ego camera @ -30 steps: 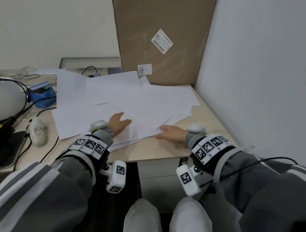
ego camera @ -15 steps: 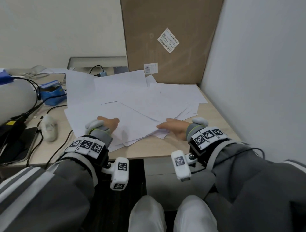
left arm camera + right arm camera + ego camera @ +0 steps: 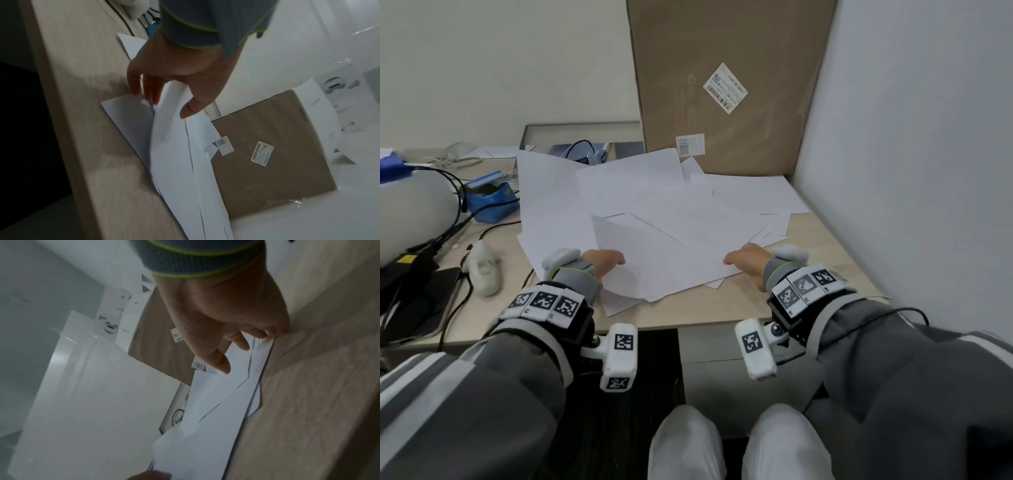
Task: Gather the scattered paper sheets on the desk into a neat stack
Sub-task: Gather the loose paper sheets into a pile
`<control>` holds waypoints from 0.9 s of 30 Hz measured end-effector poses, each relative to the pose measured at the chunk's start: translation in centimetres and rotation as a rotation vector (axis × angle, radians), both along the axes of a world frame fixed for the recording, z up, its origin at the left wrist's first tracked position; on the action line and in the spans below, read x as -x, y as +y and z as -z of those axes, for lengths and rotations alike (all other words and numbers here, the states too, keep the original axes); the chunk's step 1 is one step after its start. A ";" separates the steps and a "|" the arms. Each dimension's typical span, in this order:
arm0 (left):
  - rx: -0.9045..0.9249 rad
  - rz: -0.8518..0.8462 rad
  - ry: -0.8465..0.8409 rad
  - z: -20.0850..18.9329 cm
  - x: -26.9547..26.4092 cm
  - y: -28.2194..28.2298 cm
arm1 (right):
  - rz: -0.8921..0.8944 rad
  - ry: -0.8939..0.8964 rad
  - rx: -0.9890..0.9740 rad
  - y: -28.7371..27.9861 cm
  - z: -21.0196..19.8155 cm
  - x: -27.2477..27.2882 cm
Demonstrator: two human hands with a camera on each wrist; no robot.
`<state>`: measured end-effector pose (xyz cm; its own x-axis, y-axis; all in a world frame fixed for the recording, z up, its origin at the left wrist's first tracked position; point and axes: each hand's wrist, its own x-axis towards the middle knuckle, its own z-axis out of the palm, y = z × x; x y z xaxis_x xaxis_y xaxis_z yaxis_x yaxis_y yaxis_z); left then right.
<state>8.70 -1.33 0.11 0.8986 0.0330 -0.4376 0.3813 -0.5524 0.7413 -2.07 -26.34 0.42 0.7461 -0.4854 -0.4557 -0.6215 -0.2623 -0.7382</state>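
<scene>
Left hand (image 3: 604,262): it grasps the near left edge of the paper sheets (image 3: 654,219). In the left wrist view the thumb lies on top of the lifted sheets and the fingers (image 3: 135,84) go under them, probably to separate them from the sheet that stays flat below.
Right hand (image 3: 748,257): it grasps the near right edge of the same sheets. In the right wrist view the thumb is on top and the curled fingers (image 3: 265,332) pinch the corner against the worktop (image 3: 825,260).
Why both sides: I judge that the two hands push inward from opposite edges, so the loose sheets slide together into one pile.
Paper sheets: they lie fanned and overlapping in the middle of the worktop, from the near edge to the back. They are not yet aligned; many corners stick out in different directions.
Left of the papers: a small white object (image 3: 482,270), black cables (image 3: 452,219) and a blue item (image 3: 491,202) lie just beside the sheets, so the left edge has little room.
Far side: a tall cardboard box (image 3: 726,85) stands against the wall, and the farthest sheets reach its foot.
Risk: the far sheets are beyond both hands, so I think they need a separate pull.
</scene>
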 end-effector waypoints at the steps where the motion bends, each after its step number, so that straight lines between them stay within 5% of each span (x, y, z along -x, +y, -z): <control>1: -0.024 0.007 0.008 -0.5 0.2 0.0 | 0.024 -0.001 0.026 -0.6 -0.3 0.1; 3: -0.007 -0.003 0.031 -0.8 0.2 0.1 | 0.069 -0.015 -0.012 -1.6 -0.8 0.1; 8: 0.358 -0.115 0.101 -0.9 0.5 -0.6 | 0.114 0.000 -0.441 -1.1 -1.3 -0.6; 14: 0.654 -0.277 0.124 -0.9 1.2 -0.5 | 0.174 -0.053 -0.630 -0.2 -0.6 -1.0; 23: 0.808 -0.286 0.222 0.0 1.3 1.4 | 0.264 -0.045 -0.756 -1.1 -0.1 -0.6; 27: 0.730 -0.190 0.320 0.0 1.8 0.4 | 0.280 -0.064 -0.740 -1.0 0.2 -0.7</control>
